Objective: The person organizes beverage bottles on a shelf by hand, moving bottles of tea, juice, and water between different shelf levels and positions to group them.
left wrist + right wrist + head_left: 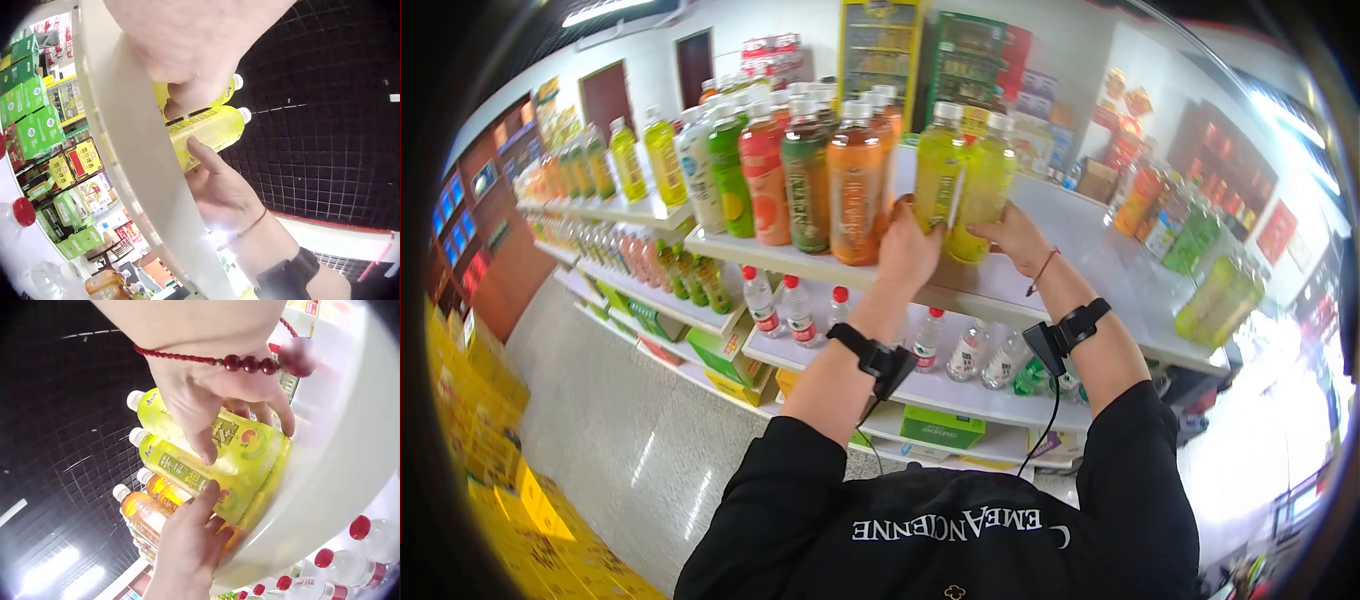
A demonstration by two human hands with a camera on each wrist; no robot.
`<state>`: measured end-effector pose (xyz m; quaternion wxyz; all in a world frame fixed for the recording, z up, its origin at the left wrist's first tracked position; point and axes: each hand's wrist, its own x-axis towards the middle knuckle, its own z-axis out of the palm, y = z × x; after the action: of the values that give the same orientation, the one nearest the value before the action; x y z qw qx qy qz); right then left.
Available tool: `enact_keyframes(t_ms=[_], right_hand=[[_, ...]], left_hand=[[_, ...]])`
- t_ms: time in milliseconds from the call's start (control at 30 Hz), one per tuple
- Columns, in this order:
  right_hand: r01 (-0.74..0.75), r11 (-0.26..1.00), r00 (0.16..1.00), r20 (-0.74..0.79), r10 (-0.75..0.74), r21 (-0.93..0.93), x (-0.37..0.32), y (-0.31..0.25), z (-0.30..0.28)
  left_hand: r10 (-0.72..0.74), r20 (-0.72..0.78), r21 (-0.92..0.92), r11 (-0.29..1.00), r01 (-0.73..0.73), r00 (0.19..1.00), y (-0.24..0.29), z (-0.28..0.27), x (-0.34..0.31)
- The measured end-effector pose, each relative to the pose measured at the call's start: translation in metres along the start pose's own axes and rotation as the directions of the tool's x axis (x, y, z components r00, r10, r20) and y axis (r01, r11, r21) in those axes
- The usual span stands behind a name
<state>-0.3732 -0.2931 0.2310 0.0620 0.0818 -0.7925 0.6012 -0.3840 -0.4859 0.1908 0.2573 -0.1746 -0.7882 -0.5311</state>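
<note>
Two bottles of yellow-green tea stand side by side at the front edge of the white shelf [1080, 270]. My left hand [912, 250] holds the left tea bottle [939, 170] low down, its thumb on the front of the label in the right wrist view. The right tea bottle [985, 185] is in the grip of my right hand [1022, 240], thumb in front and fingers round the far side. Both bottles have white caps and lean close together. The right wrist view shows fruit pictures on the labels, and the backs of the bottles are hidden there.
Orange [855, 195], dark green and red drink bottles crowd the shelf to the left. Water bottles with red caps [798, 315] line the tier below. More drinks [1195, 240] stand at the right end, and yellow cartons [550, 530] are stacked on the floor at left.
</note>
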Motion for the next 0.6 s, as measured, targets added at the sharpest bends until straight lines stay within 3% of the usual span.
enact_keyframes(t_ms=[100, 167, 367, 500, 600], right_hand=[[0.004, 0.994, 1.0, 0.01, -0.003, -0.112, -0.016, 0.012, -0.014], [0.166, 0.985, 0.982, -0.087, -0.17, -0.049, -0.03, 0.025, -0.028], [0.099, 0.99, 0.948, -0.293, -0.125, -0.103, -0.111, 0.024, -0.101], [0.06, 0.991, 0.896, -0.43, -0.108, -0.123, -0.16, 0.029, -0.16], [0.09, 0.971, 0.854, -0.485, -0.191, -0.223, -0.179, 0.049, -0.208]], left_hand=[[0.092, 0.018, 0.04, 0.995, -0.093, 0.996, 0.0, 0.001, 0.0], [0.109, 0.066, 0.072, 0.991, -0.114, 0.992, 0.004, -0.002, -0.002], [0.049, 0.195, -0.047, 0.998, -0.04, 0.98, -0.007, -0.002, 0.005], [0.068, 0.15, -0.041, 0.997, -0.063, 0.986, -0.007, 0.0, 0.001], [0.067, 0.123, -0.057, 0.997, -0.06, 0.99, 0.0, 0.001, -0.002]])
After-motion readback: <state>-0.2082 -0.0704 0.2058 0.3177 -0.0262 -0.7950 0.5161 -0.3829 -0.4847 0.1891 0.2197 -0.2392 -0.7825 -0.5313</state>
